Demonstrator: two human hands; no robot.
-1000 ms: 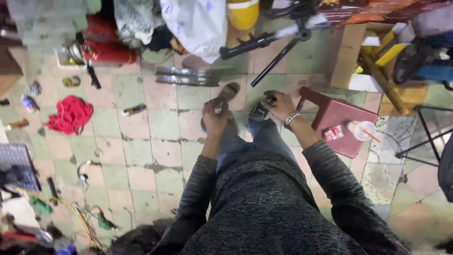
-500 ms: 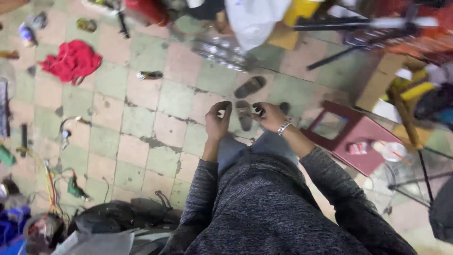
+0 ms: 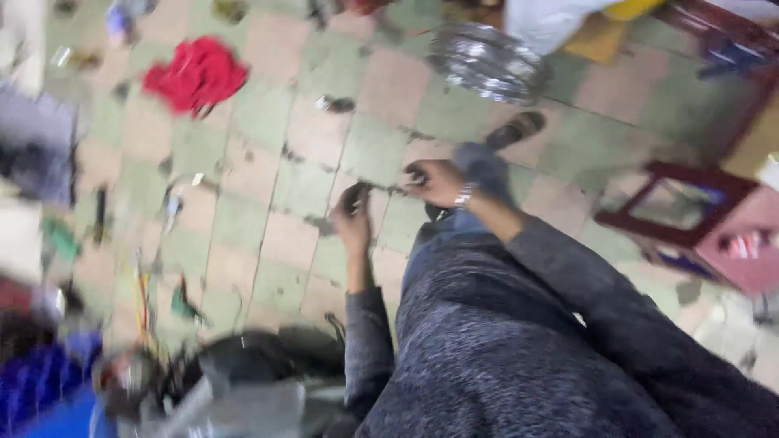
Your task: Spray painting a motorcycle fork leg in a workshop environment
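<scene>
The left hand (image 3: 354, 217) has its grip pinched on a small dark thing (image 3: 357, 195), low over the tiled floor (image 3: 276, 203). The right hand (image 3: 436, 182) is blurry; I cannot tell its grip. A red cloth (image 3: 196, 75) lies far left.

Head view, steeply down, floorward

workshop | tiled floor (image 3: 324, 162) littered with wires (image 3: 146, 300), red rag (image 3: 195, 75)
</scene>
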